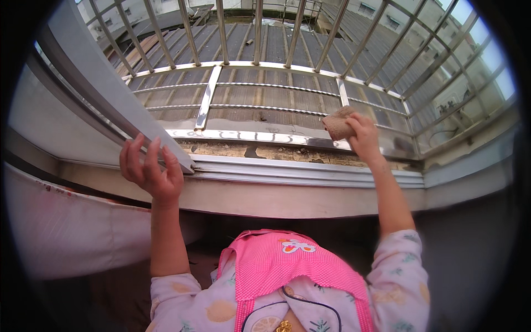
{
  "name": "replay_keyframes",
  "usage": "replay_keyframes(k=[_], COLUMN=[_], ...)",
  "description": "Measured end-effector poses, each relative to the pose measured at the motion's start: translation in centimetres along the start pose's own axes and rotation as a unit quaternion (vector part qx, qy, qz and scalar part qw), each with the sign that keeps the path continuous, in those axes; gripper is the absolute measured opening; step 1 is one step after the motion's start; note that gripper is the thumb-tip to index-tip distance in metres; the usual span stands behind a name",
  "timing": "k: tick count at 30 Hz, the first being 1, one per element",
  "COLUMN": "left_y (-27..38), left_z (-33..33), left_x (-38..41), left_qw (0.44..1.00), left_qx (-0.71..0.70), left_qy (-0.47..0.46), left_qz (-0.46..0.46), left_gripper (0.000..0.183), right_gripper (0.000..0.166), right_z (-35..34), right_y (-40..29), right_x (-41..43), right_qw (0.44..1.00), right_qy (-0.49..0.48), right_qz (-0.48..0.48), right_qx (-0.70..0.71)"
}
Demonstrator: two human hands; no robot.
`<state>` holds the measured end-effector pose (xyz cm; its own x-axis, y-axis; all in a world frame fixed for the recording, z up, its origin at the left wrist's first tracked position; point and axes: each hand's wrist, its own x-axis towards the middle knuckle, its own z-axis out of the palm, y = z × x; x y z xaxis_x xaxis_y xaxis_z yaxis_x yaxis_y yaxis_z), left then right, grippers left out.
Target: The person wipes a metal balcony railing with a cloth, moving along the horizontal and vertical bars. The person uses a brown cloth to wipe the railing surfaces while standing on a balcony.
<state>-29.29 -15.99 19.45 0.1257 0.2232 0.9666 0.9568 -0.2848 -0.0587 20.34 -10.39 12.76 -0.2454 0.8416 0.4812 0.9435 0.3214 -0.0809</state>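
Note:
My right hand (pixel 366 137) grips a folded brown cloth (pixel 341 123) at its right end. Arm outstretched, I hold it past the window track, in front of the metal window grille (pixel 265 64). Whether the cloth touches the grille's lower rail (pixel 265 136) I cannot tell. On the other side, my left hand (pixel 151 168) is raised with fingers apart and slightly bent, holding nothing. It overlaps the lower part of the sliding window sash (pixel 120 95); contact between them is unclear. Below both hands runs the aluminium window track (pixel 307 171).
Between track and grille lies a worn, stained ledge (pixel 282 152). A pale inner sill (pixel 298 199) fronts the window. White fabric (pixel 83 224) hangs at the lower left. Outside the bars spreads a corrugated roof (pixel 269 45). I wear a pink checked apron (pixel 290 265).

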Motion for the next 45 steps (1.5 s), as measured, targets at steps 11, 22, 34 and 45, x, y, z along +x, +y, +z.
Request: replay_keyframes(k=[11,22,34,45], left_y=[6.7,7.7,7.5,7.1], left_z=[10.5,11.7,11.7,11.7], left_x=[-14.0,-15.0,-15.1,-15.7], left_qw=[0.93,0.911,0.926,0.931], left_qx=[-0.112,-0.094,-0.114,-0.121], left_qy=[-0.313,-0.349,-0.272,-0.258], left_qz=[-0.158,-0.2,-0.236,-0.229], left_gripper=[0.041,0.04,0.012,0.008], right_gripper=[0.026,0.021,0.02,0.034], right_z=[11.8,8.0,16.6,7.5], right_y=[-14.5,-9.1,-26.9,-11.4], right_x=[6.6,4.2,14.9,4.8], right_qw=[0.974,0.965,0.942,0.949], right_qy=[-0.175,-0.191,-0.218,-0.243], right_qz=[-0.144,-0.166,-0.256,-0.182], right_qx=[0.003,-0.068,0.014,-0.084])
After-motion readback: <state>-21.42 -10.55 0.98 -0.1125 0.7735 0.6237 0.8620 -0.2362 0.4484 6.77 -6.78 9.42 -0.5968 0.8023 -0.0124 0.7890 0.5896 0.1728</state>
